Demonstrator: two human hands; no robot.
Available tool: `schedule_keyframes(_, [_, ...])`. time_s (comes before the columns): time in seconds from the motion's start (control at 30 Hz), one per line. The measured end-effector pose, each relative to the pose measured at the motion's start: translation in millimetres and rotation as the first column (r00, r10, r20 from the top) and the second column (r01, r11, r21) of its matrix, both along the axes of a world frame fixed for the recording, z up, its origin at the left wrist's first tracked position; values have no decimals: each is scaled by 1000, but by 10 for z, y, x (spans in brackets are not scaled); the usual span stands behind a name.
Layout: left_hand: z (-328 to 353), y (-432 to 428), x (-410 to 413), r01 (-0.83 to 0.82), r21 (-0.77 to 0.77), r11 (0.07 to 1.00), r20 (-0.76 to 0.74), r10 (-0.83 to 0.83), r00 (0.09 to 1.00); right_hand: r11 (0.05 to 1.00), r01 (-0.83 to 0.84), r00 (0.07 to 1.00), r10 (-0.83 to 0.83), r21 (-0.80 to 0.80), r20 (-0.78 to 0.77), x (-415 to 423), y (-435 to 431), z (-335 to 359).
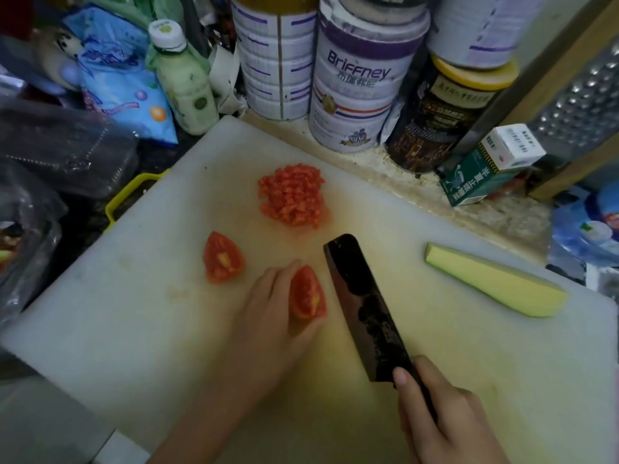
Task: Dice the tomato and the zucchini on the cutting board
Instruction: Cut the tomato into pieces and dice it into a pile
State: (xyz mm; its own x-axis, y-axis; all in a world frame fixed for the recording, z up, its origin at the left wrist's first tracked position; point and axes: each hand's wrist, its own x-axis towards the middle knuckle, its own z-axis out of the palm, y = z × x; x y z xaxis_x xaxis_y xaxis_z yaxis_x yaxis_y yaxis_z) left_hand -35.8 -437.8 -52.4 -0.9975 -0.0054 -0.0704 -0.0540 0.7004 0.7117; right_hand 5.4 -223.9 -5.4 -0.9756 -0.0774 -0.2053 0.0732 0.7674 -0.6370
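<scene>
A white cutting board [140, 323] fills the middle of the view. A pile of diced tomato [292, 195] lies toward its far side. One tomato wedge [222, 258] lies alone left of centre. My left hand [271, 316] holds a second tomato wedge [306, 294] between fingers and thumb. My right hand [438, 416] grips the handle of a dark cleaver [363, 306], whose blade stands just right of the held wedge. A peeled zucchini piece [495, 284], pale yellow-green, lies on the board's right side.
Tall tins [355, 82], a dark jar [445, 112], a green bottle [184, 82] and a small green box [485, 169] crowd the board's far edge. Plastic bags [50, 155] lie at the left. A metal grater [582, 95] leans at the right.
</scene>
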Motion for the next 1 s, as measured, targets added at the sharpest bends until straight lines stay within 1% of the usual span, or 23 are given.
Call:
schedule_keyframes(0.1, [-13,-8,31,32,14,999,29,-32,999,998,-44,997,46,-40,55,-73,58,10])
schedule_keyframes(0.17, [-1,-28,13,35,-13,999,22,-34,999,998,-48,997,51,-51,64,-84,81,-17])
schedule_keyframes(0.2, [10,-35,2,13,-24,1000,19,-12,1000,998,-55,997,57,-37,60,-84,96,-43])
schedule_keyframes(0.27, [21,-34,-5,-51,4,999,16,51,999,997,-76,993,77,-23,84,-88,111,-90])
schedule_keyframes(0.33, [15,-13,17,-86,45,995,12,85,996,994,-91,989,97,-55,115,-81,110,-116])
schedule_keyframes(0.47, [-24,5,154,-101,82,991,-16,103,995,989,-133,986,139,-59,93,-39,124,-165])
schedule_keyframes(0.57, [-46,-17,311,-49,69,996,-23,51,998,982,-177,982,180,-68,56,28,184,-180])
schedule_keyframes(0.67, [-69,-27,446,-20,77,997,0,20,1000,983,-171,985,173,-61,29,81,246,-129])
schedule_keyframes(0.77, [-90,6,512,-54,128,990,19,52,998,982,-186,981,187,-44,43,114,226,-84])
schedule_keyframes(0.87, [-87,73,534,-89,161,983,21,87,996,979,-202,979,201,-36,-18,165,163,-116])
schedule_keyframes(0.93, [-81,102,527,-91,153,984,10,91,996,976,-213,976,211,-34,-56,194,117,-125])
schedule_keyframes(1.0, [-89,103,516,-103,132,986,-2,104,995,979,-201,978,199,-29,-58,209,82,-110])
